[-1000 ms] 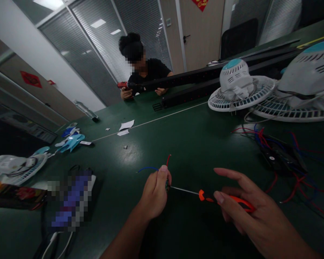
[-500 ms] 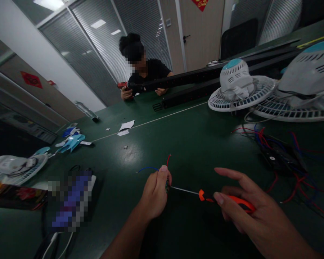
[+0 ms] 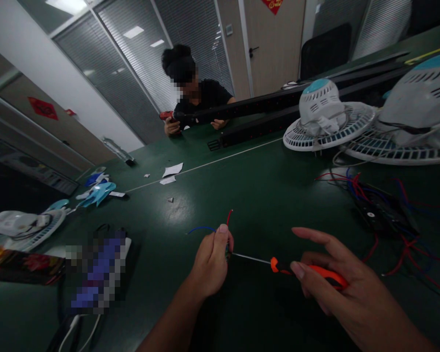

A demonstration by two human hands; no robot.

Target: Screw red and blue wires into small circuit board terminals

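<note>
My left hand (image 3: 213, 261) is closed around a small part mostly hidden by the fingers; a green edge (image 3: 227, 249) of it shows. From this grip a blue wire (image 3: 201, 228) curves out to the left and a red wire (image 3: 229, 217) sticks up. My right hand (image 3: 330, 278) holds an orange and black screwdriver (image 3: 324, 276) by its handle, with the index finger stretched away from it. The thin metal shaft (image 3: 251, 257) points left, and its end meets the part in my left hand. Whether the tip sits in a screw is hidden.
Red and blue wires (image 3: 407, 249) spread around a black box (image 3: 379, 210) at right. Behind stand white fan housings (image 3: 320, 107) and long black bars (image 3: 264, 127). A person (image 3: 205, 98) across the green table (image 3: 242, 181) grips a red tool. Paper scraps (image 3: 172, 170) lie mid-table.
</note>
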